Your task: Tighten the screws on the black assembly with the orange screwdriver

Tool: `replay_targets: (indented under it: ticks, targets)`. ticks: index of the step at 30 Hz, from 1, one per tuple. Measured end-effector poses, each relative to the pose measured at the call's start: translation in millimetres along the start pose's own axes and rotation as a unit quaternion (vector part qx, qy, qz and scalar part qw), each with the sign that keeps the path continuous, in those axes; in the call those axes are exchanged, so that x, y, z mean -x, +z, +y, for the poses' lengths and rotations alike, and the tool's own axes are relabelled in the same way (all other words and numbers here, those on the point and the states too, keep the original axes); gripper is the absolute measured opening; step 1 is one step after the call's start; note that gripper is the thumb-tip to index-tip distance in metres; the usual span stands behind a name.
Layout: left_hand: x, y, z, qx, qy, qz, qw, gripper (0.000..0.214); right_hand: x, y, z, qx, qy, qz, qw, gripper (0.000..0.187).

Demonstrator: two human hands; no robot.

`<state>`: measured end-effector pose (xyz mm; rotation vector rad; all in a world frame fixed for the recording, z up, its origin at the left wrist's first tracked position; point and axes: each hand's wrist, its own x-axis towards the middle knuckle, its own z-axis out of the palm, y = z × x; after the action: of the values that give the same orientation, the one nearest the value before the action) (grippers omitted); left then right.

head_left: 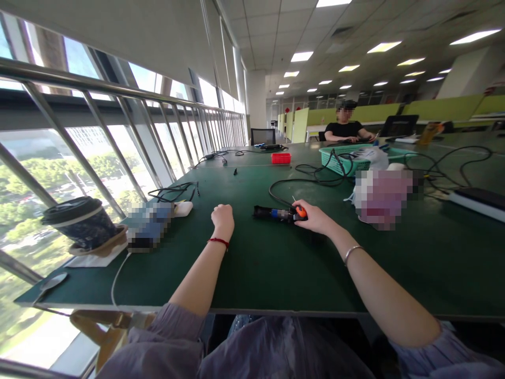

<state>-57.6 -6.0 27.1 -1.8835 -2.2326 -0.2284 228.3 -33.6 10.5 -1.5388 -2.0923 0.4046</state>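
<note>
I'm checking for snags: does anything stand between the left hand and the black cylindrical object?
Nothing visible does: only green tabletop shows between the left hand and the black cylindrical object. The right hand is at its opposite end.

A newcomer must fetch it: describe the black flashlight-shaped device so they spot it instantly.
At the green table, find the wearer's left hand and right hand. Between them, nearer the right, lies the black flashlight-shaped device. Its blue band distinguishes it from the adjacent orange item.
</note>
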Motion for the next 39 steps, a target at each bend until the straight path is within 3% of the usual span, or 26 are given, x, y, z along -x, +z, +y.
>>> replay_targets:
  ticks: [7,12,17,24,29,39]
  targets:
    - [18,-12.5,26,0.024,0.017,-0.03,0.999,0.023,-3,15,-5,-0.002,0.001,0.066,0.998,0.05]
    - [22,-20.4,19,0.045,0.039,-0.055,0.997,0.022,-6,24,-11,-0.038,-0.032,0.096,0.994,0.052]
    - [26,-19.6,15,0.146,0.16,-0.086,0.972,0.014,-4,21,-15,-0.064,-0.042,0.089,0.993,0.05]
    - [39,-11.0,44,0.2,0.284,-0.062,0.936,0.017,-4,20,-19,-0.069,-0.029,0.091,0.993,0.042]
    - [45,-10.5,55,0.226,0.313,-0.059,0.921,0.016,-3,19,-19,-0.073,-0.035,0.091,0.993,0.044]
    - [46,-7.6,56,0.252,0.323,-0.043,0.911,0.013,-1,23,-24,-0.081,-0.063,0.064,0.993,0.045]
